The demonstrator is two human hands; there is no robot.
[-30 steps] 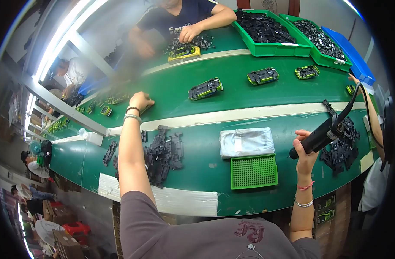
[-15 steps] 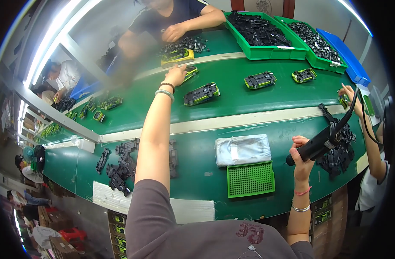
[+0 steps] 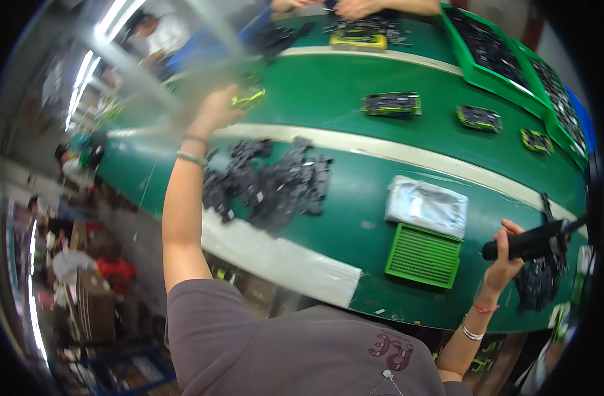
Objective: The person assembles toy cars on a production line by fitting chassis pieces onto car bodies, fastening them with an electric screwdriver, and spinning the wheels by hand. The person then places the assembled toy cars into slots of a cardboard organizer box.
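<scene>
My left hand (image 3: pixel 217 112), blurred by motion, reaches out over the far green work surface at the left. Its thumb and fingers close around a yellow-green toy car (image 3: pixel 249 99). In my right hand (image 3: pixel 503 264) is a black power screwdriver (image 3: pixel 536 241), gripped around its body and lying roughly level, with a cable at its right end. Below my left forearm lies a loose heap of black toy-car chassis parts (image 3: pixel 285 181). A green perforated basket (image 3: pixel 423 256) and a pale blue wrapped bundle (image 3: pixel 427 206) sit left of my right hand.
Three upturned toy cars, the nearest a black-bottomed one (image 3: pixel 391 103), rest in a line on the far surface. Green bins (image 3: pixel 506 82) of black parts stand at the far right. A yellow fixture (image 3: pixel 358 41) sits before a co-worker's hands (image 3: pixel 358 8). White sheeting (image 3: pixel 282 261) covers the near edge.
My left hand has moved left with the toy car, away from the yellow fixture. The view has turned left. My right hand still holds the screwdriver.
</scene>
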